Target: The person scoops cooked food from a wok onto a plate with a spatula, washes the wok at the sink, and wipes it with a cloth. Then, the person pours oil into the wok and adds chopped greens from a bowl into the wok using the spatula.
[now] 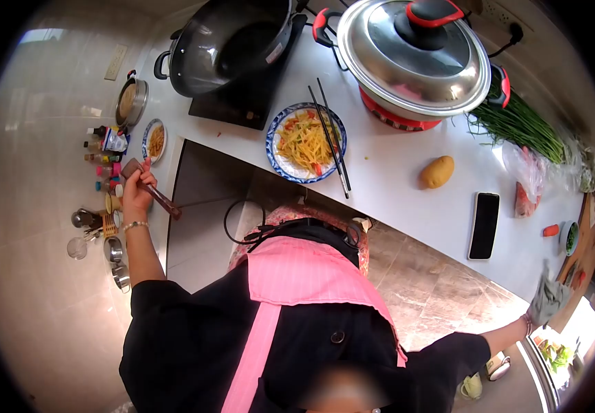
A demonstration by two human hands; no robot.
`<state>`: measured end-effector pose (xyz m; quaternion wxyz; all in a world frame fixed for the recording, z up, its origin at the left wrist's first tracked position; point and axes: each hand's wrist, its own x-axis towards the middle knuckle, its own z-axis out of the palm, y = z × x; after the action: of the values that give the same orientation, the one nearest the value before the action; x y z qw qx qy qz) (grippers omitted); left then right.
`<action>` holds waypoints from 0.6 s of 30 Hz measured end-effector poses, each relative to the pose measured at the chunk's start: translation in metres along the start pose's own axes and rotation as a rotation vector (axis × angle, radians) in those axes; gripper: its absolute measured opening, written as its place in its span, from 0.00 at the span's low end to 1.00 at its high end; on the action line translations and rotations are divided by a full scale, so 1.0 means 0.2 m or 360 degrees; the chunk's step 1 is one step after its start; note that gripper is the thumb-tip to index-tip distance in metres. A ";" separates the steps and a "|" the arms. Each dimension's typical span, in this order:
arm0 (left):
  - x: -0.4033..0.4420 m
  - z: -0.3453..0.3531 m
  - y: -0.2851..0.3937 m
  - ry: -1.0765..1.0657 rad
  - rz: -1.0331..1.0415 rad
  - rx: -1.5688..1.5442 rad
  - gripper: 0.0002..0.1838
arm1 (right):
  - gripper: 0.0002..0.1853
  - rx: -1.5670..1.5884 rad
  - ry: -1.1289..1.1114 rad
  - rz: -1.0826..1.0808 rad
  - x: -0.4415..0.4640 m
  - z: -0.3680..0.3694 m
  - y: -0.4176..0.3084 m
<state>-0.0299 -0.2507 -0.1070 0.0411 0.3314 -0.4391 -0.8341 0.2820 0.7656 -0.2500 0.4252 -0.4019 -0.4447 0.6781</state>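
Note:
My left hand (136,189) is closed around a brown wooden utensil (165,202), its wider end up by my fingers; it looks like a spatula. Off to the far right, my right hand (549,301) is wrapped in something grey, a cloth or a glove; its fingers are blurred. It hovers near a wooden cutting board (588,237) at the counter's edge, with a dark blade-like thing (572,272) beside it. A blue-rimmed plate (274,162) of shredded potato strips (302,143) stands mid-counter, with black chopsticks (331,138) laid across it.
A wok (223,48) sits on the cooktop (232,103); a lidded steel pot (414,62) stands right of it. The counter also bears a potato (437,172), phone (484,226), green chives (524,124), small bowl (569,237) and seasoning bottles (108,158).

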 end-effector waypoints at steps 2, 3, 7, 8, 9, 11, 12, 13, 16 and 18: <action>0.10 0.03 0.04 0.0044 -0.0066 0.0047 0.09 | 0.22 0.0045 -0.0258 0.0181 -0.30 0.32 -0.14; 0.15 0.05 0.06 0.0064 -0.0088 0.0064 0.09 | 0.22 0.0043 -0.0410 0.0284 -0.46 0.49 -0.20; 0.36 0.26 0.12 -0.0001 0.0147 0.0449 0.09 | 0.22 -0.0234 -0.1142 0.0821 -1.12 1.35 -0.31; 0.48 0.28 0.16 -0.0072 0.0199 0.0488 0.08 | 0.22 -0.0289 -0.1287 0.0925 -1.28 1.56 -0.29; 0.61 0.29 0.20 -0.0143 0.0241 0.0528 0.08 | 0.22 -0.0036 -0.1481 0.0609 -1.43 1.70 -0.16; 0.82 0.40 0.25 -0.0223 0.0482 0.0812 0.11 | 0.23 0.0309 -0.1554 0.0377 -1.66 1.97 0.03; 0.97 0.42 0.27 -0.0275 0.0547 0.0793 0.13 | 0.24 0.0358 -0.1444 0.0433 -1.74 2.10 0.08; 1.10 0.44 0.28 -0.0326 0.0611 0.0773 0.14 | 0.23 0.0184 -0.1418 0.0239 -1.86 2.31 0.12; 1.22 0.62 0.25 -0.0281 0.0471 0.0640 0.14 | 0.20 0.0193 -0.1537 0.0075 -2.23 2.94 0.18; 1.22 0.70 0.23 -0.0352 0.0454 0.0718 0.14 | 0.18 0.0287 -0.1722 0.0208 -2.39 3.30 0.28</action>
<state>-0.3121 -0.2676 -0.1417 0.0351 0.1739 -0.6576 -0.7321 -0.1878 0.1334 -0.0369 0.1259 0.0151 -0.5142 0.8482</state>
